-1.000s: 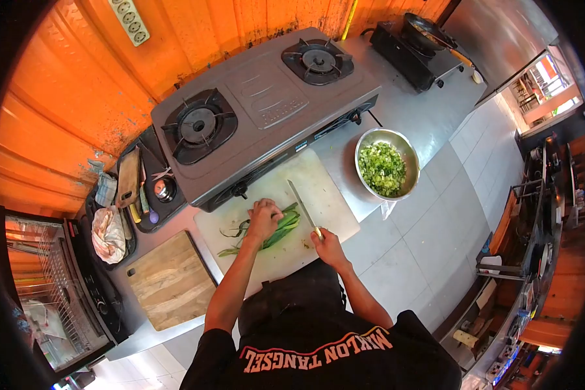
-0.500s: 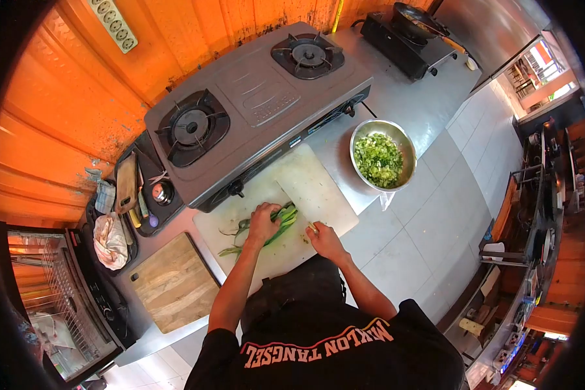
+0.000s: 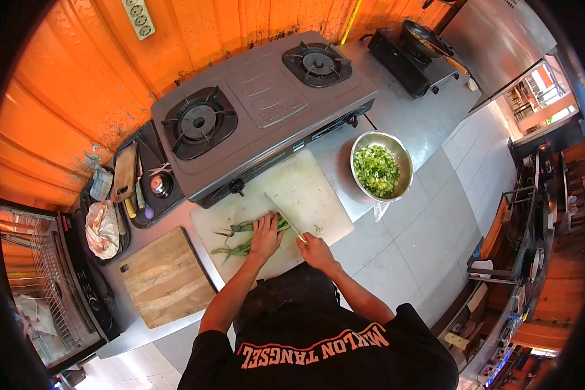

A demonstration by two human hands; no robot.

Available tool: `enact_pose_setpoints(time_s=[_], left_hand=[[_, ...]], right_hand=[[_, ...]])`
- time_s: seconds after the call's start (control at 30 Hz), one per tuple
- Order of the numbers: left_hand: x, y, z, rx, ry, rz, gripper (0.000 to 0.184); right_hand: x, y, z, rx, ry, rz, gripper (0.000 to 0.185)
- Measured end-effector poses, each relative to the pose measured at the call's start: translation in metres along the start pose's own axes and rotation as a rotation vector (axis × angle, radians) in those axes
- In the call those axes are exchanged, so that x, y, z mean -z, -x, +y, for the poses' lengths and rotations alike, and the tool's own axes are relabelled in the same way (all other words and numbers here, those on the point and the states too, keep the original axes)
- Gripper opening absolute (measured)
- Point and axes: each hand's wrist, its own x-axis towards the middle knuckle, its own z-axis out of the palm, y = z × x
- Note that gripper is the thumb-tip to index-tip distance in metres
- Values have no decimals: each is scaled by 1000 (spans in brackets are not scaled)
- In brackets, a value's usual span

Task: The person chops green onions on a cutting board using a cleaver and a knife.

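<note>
My left hand (image 3: 265, 236) presses down on long green leafy stalks (image 3: 242, 247) that lie on a white cutting board (image 3: 322, 195). The fingers are bent over the stalks. In my right hand (image 3: 314, 251) is the handle of a knife (image 3: 283, 213), its blade slanting up and left, close beside the cut end of the greens near my left fingers. Small green bits lie on the board to the right of the blade. A steel bowl (image 3: 406, 170) of chopped greens (image 3: 376, 170) stands to the right of the board.
A two-burner stove (image 3: 260, 104) sits just behind the board. To the left are a wooden board (image 3: 169, 278) and a black tray (image 3: 151, 214) with utensils. A pan (image 3: 422, 42) rests on a small black stove (image 3: 396, 65) at the back right.
The knife has moved left, with its blade now right by my left hand. My left hand lies flatter over the greens, and the stalks are more spread out.
</note>
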Motion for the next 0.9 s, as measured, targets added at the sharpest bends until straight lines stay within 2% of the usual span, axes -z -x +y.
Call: enact_pose_setpoints(time_s=[0.1,0.17,0.27,0.5,0.57,0.6,0.67,0.77,0.83,0.9], left_hand=[[-12,-2,-8,-24,39,22,50],[-20,-2,-9,-49,69,40,47],[-34,-10,0,-119,95,139,43],[-28,-37,32,-94,123,266,35],[-32,-32,17,69,317,134,26],[-28,-33,14,42,287,196,17],[-12,-39,15,45,176,238,13],[9,-46,13,121,318,234,16],[11,-50,8,388,537,3,23],[6,-57,9,342,500,15,29]], right_hand=[[-1,2,1,-33,-65,37,26],[4,-1,-1,-87,-135,154,26],[7,1,-3,-85,-78,128,26],[29,-13,12,-56,-15,199,25],[32,-24,29,-54,-50,156,25],[28,-27,43,-4,-73,161,26],[27,-23,53,5,-170,107,27],[46,-31,44,-70,-246,8,28],[47,-41,48,-62,-262,-8,27],[50,-41,47,-39,-271,-19,26]])
